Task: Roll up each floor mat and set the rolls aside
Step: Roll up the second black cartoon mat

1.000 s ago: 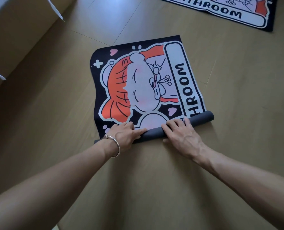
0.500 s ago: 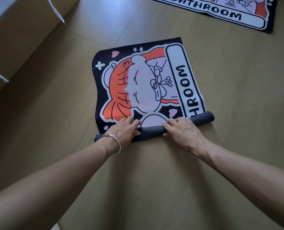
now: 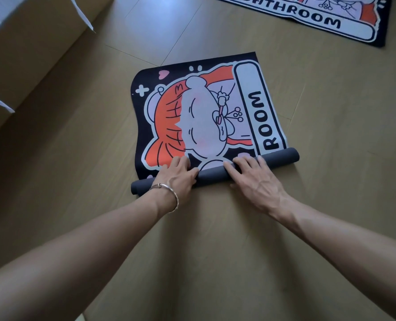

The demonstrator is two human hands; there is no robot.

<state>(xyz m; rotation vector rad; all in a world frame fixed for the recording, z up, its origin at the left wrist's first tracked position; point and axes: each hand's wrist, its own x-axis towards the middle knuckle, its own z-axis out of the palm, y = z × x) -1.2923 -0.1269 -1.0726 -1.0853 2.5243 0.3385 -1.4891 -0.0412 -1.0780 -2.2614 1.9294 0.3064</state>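
As left hand (image 3: 176,178) and right hand (image 3: 253,179) press the mat roll (image 3: 212,176), fingers nearly straight

Your half-rolled mat (image 3: 206,117) reads "ROOM" just above its dark roll, your flat mat (image 3: 308,17) beyond it reads "BATHROOM"

View: one wide-angle camera worn on the person's head.
Facing: forward and steeply down at the wooden floor (image 3: 331,117).
Nearness: close, at arm's reach; the left forearm (image 3: 76,246) and right forearm (image 3: 342,242) loom large at the bottom edge.
Centre: the left hand (image 3: 177,176) and right hand (image 3: 254,179) rest on the half-rolled mat (image 3: 199,117), mid-frame.
Edges: a second mat (image 3: 308,17) is cut off at the top right; a cardboard box (image 3: 30,42) fills the top left.
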